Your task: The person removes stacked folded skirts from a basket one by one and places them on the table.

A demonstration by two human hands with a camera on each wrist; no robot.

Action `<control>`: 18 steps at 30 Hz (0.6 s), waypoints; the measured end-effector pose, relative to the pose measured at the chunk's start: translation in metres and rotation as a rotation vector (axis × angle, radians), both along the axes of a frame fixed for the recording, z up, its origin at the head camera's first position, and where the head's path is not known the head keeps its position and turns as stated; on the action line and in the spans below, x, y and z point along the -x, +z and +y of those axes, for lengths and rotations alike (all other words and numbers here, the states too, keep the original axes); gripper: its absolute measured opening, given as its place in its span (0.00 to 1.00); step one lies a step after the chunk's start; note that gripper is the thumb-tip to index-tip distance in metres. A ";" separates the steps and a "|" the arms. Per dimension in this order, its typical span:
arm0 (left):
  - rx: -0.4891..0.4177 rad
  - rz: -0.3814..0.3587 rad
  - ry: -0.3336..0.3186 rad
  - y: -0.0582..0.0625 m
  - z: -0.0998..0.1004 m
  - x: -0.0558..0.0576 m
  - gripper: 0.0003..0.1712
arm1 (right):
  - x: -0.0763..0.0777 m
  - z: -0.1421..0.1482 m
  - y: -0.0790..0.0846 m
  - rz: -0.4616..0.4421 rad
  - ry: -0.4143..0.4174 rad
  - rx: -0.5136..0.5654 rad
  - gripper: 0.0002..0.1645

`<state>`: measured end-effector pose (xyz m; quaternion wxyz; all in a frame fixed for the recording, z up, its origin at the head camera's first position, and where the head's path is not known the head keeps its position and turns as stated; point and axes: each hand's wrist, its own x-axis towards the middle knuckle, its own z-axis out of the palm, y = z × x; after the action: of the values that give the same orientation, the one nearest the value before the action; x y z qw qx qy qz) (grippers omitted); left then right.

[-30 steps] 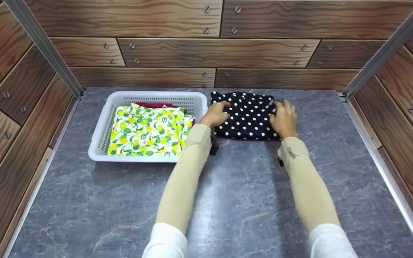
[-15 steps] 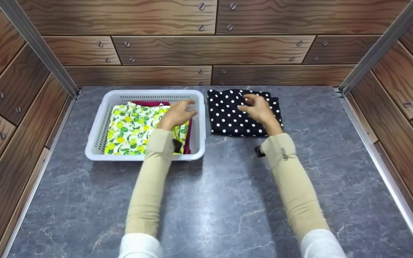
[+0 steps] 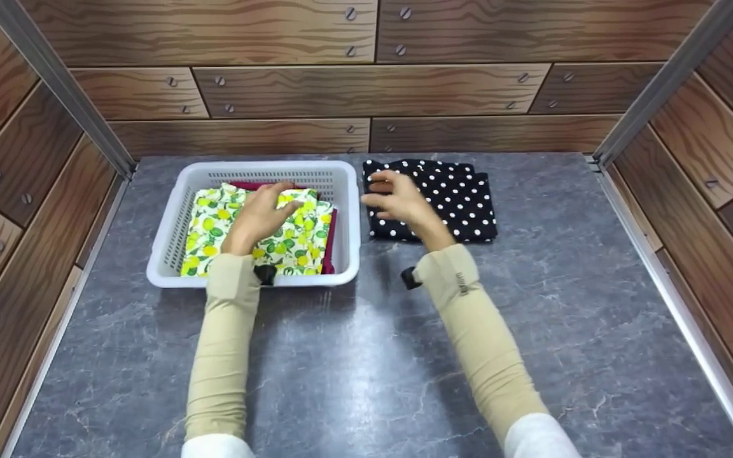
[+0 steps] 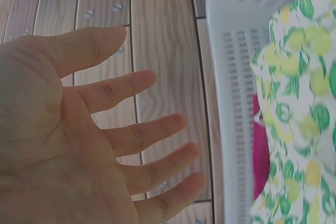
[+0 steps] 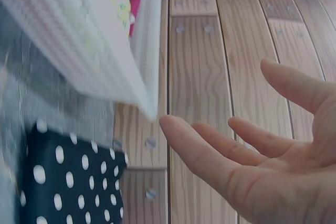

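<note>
My left hand [image 3: 261,216] hovers over a folded lemon-print cloth [image 3: 300,245] in a white plastic basket [image 3: 349,267]. In the left wrist view its fingers are spread and hold nothing. Over the left part of a folded black polka-dot cloth [image 3: 462,203] is my right hand [image 3: 401,200], its fingers apart and nothing in its grasp. The dotted cloth lies on the table just right of the basket. Under the lemon-print cloth, a dark red cloth [image 3: 330,245] shows at the back and right edges.
The grey marbled tabletop [image 3: 341,381] extends in front of the basket and the dotted cloth. Wood-patterned panels [image 3: 277,92] enclose the back and both sides, with metal posts at the corners.
Both hands have left the polka-dot cloth and moved left. The left hand now hovers above the basket; the right has crossed to the cloth's left side. The cloth stays on the table.
</note>
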<state>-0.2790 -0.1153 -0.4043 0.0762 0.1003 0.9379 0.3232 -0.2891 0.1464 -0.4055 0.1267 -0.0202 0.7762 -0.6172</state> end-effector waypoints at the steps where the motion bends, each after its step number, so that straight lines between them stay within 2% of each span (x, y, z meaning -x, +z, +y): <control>1: 0.000 -0.001 0.007 0.000 -0.003 -0.002 0.30 | 0.000 -0.005 -0.001 -0.002 0.012 -0.003 0.36; 6: 0.015 -0.013 0.049 -0.002 -0.015 -0.010 0.31 | -0.003 -0.021 -0.005 -0.013 0.051 -0.009 0.40; 14: 0.015 0.002 0.047 -0.010 -0.039 -0.017 0.30 | -0.008 -0.042 -0.011 -0.063 0.076 0.029 0.40; 18: 0.022 -0.001 0.073 -0.015 -0.050 -0.021 0.30 | -0.013 -0.056 -0.018 -0.093 0.105 0.038 0.42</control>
<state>-0.2582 -0.1652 -0.4191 0.0660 0.0648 0.9444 0.3156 -0.2761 0.0907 -0.4231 0.1946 -0.0346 0.7556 -0.6245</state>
